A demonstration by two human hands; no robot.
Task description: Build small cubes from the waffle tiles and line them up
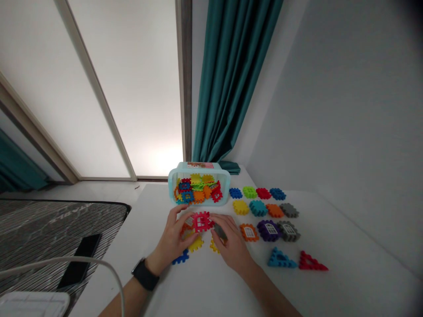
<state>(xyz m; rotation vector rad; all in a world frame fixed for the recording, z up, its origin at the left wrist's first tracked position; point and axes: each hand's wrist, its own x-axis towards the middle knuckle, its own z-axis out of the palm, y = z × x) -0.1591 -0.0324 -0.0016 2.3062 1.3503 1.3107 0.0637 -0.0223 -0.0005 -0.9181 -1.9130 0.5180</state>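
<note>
A pinkish-red toothed building tile with a window cutout [202, 222] is between my two hands, low over the white table. My left hand [172, 235] curls its index finger and thumb to the tile's left side. On the right edge are the fingertips of my right hand [231, 242]. Beneath my left fingers shows part of an orange window tile [187, 225]. A yellow tile [196, 244] and a blue tile [180, 257] lie below that hand. Partly covered by my right hand are a grey piece [220, 230] and another yellow piece [214, 246].
A pale-blue tub [199, 166] lies on its side, filled with mixed tiles. To the right are rows of coloured tiles, including a purple window tile [268, 230]. Closer stand a blue triangle [280, 259] and a red triangle [312, 262]. A white cable [99, 260] crosses at lower left.
</note>
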